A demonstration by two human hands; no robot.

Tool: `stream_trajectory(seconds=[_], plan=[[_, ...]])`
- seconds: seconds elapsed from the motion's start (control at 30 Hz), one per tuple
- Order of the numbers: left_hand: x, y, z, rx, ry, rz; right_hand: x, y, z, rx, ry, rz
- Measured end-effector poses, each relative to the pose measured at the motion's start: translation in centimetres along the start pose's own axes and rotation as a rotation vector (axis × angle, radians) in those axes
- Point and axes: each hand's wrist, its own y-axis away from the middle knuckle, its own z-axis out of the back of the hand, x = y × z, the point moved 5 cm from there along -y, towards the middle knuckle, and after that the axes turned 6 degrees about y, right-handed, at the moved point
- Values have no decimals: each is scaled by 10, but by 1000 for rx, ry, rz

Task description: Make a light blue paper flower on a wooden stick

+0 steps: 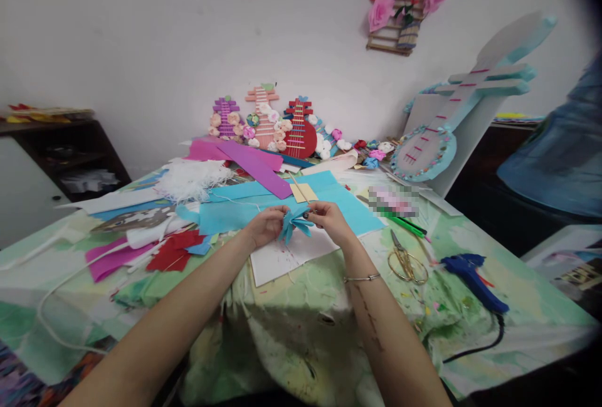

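Note:
A blue paper flower point(295, 224) with pointed, folded petals is held up over the table between both hands. My left hand point(267, 226) pinches its left side, fingers closed. On the other side, my right hand point(328, 219) grips the petals between thumb and fingers. Beneath lies a white sheet point(277, 263), partly covered by large blue crepe paper point(352, 206). Just behind the flower are a small yellow paper square point(305, 192) and a thin stick. A strip of purple paper point(263, 172) reaches in from behind.
Gold-handled scissors point(407, 261), a blue glue gun point(476, 281) with a black cord and green pens point(407, 224) lie at the right. Red paper scraps point(175, 251) and white shredded strands point(194, 179) are at the left. Decorated paper instruments point(297, 128) stand along the wall.

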Motion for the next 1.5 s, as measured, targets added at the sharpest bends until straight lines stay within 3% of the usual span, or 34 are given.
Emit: stream_trajectory(seconds=[0.17,0.37,0.6,0.93,1.13,1.3,1.5], plan=[[0,1,-1,-2,56,-10,0,2,-2,28,24,-18],[3,4,-11,-30,-159,-43,1,1,-8,38,45,-6],[2,1,-12,-44,-227,-141,-4,-1,-7,-14,-4,-48],[-3,-2,-10,-144,-372,-284,-8,-2,-7,-75,-47,-51],[-4,-1,-7,-210,-428,-299,-5,-2,-9,-69,-51,-28],[-3,-3,-6,-154,-424,-312,-10,-3,-15,59,-56,-34],[1,-3,-8,-71,-436,-283,-14,-5,-17,80,-77,-36]])
